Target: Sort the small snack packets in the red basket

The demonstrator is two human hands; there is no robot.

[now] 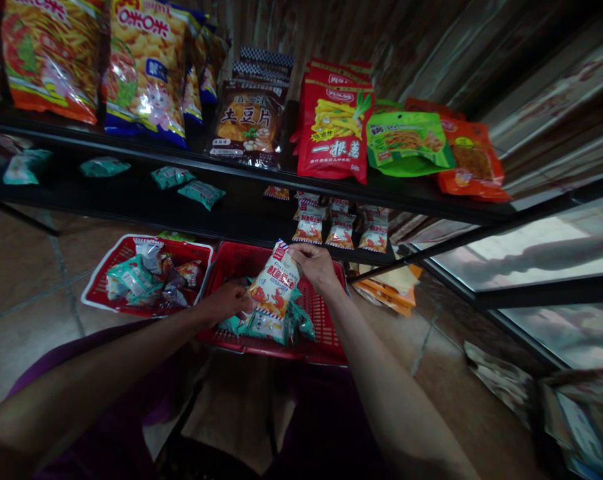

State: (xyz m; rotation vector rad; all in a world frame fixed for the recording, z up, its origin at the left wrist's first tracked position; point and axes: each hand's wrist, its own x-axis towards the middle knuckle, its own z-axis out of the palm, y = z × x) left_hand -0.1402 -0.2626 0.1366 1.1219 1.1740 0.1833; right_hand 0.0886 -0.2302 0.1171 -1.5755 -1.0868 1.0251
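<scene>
Dark, ribbed panelling (406,53) rises behind a black shelf (81,195). Over the red basket (332,327), my right fingers (304,251) pinch the upper right edge of a white-and-orange snack packet (275,283), while my left fingers (242,295) grip its lower left side, so it tilts between them. Glossy and pillow-shaped, it has striped ends. Below it, crinkled teal packets (305,325) lie heaped inside the basket's slotted plastic walls.
</scene>
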